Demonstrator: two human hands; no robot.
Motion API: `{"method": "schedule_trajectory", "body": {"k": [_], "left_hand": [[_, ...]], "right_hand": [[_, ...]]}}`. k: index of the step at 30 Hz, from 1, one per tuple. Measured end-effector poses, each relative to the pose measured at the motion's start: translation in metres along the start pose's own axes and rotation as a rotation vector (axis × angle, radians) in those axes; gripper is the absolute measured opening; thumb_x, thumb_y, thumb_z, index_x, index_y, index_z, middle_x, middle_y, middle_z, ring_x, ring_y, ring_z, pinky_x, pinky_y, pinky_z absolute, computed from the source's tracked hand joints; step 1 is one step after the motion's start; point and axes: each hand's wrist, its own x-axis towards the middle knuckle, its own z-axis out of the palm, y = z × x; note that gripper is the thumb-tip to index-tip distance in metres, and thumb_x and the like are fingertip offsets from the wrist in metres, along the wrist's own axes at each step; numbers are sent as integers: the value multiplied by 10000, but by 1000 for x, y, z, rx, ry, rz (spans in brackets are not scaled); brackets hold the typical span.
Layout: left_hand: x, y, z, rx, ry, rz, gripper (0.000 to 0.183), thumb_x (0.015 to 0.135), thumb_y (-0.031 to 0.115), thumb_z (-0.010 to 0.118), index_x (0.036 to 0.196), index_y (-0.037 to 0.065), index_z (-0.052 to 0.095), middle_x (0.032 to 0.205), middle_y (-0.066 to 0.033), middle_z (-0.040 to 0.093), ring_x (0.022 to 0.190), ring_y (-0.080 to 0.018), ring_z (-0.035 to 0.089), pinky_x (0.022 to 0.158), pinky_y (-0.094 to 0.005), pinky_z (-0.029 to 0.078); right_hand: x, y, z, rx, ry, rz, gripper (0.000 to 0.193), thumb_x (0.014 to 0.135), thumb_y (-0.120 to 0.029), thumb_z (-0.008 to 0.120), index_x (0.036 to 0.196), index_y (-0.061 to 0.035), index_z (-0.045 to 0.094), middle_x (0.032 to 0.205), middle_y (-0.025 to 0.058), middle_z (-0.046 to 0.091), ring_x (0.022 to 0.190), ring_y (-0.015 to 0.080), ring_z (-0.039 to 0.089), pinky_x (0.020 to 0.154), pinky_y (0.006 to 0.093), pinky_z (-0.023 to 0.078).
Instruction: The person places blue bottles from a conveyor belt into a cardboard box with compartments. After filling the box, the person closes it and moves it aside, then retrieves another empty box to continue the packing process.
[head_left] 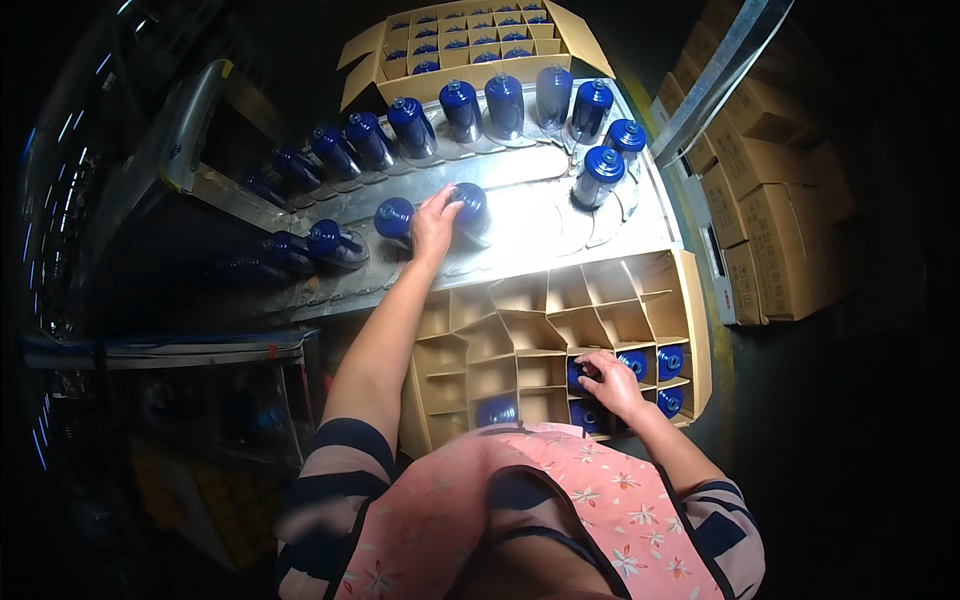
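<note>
My left hand point(434, 226) reaches over the metal conveyor point(500, 170), its fingers and thumb closed on the shoulder of a dark blue bottle point(471, 208) with a small neck on top. Just left of that hand stands another blue bottle point(394, 218). My right hand point(612, 384) is down at the divided cardboard box point(702, 340) in front of me. Its fingers are pinched at the top of a blue bottle point(577, 375) sitting in one compartment. Several more bottles point(669, 362) sit in the box's right compartments, and a single bottle point(497, 411) is in its near row.
A row of blue bottles point(503, 105) curves along the conveyor's far side. Behind it stands another open box point(460, 45) with bottles in its cells. Stacked cartons point(780, 235) and a slanted metal post point(720, 85) are at the right; a metal machine frame point(200, 130) is at the left.
</note>
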Motion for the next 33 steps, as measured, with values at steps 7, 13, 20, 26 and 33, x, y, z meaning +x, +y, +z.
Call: {"method": "schedule_trajectory", "body": {"k": [7, 13, 20, 26, 33], "left_hand": [[3, 16, 10, 177, -22, 91, 364, 825, 173, 676, 1166, 51, 635, 1261, -137, 615, 1172, -308, 560, 1001, -364, 430], [-56, 12, -10, 37, 28, 206, 357, 827, 111, 678, 1179, 82, 627, 1306, -89, 596, 1188, -271, 536, 1000, -345, 421], [-212, -55, -125, 114, 236, -287, 404, 854, 61, 664, 1251, 60, 590, 1298, -100, 562, 1082, -188, 566, 909, -303, 464], [-302, -70, -113, 258, -42, -532, 663, 899, 322, 663, 1396, -19, 387, 1390, -248, 436, 1256, -374, 459, 1062, -417, 353], [-284, -57, -67, 313, 47, -478, 737, 871, 399, 674, 1375, -39, 364, 1261, -281, 526, 1142, -417, 505, 970, -442, 399]], "right_hand": [[-9, 11, 12, -256, -11, 27, 412, 770, -194, 702, 1166, -175, 591, 960, 88, 627, 940, 293, 625, 795, 409, 513], [10, 24, 18, -361, 9, -74, 320, 760, -272, 707, 1062, -205, 623, 763, 87, 687, 747, 301, 670, 657, 418, 529], [4, -6, -12, 323, 119, 53, 232, 707, -128, 751, 919, -62, 684, 610, 3, 533, 581, 54, 485, 559, 226, 427], [35, -40, -129, 558, 375, -164, 166, 776, -20, 726, 917, -27, 640, 742, -60, 531, 651, 13, 451, 602, 171, 381], [180, -21, -186, 379, 671, -328, 243, 740, -168, 765, 917, -21, 687, 797, -1, 640, 738, 74, 541, 674, 241, 445]]}}
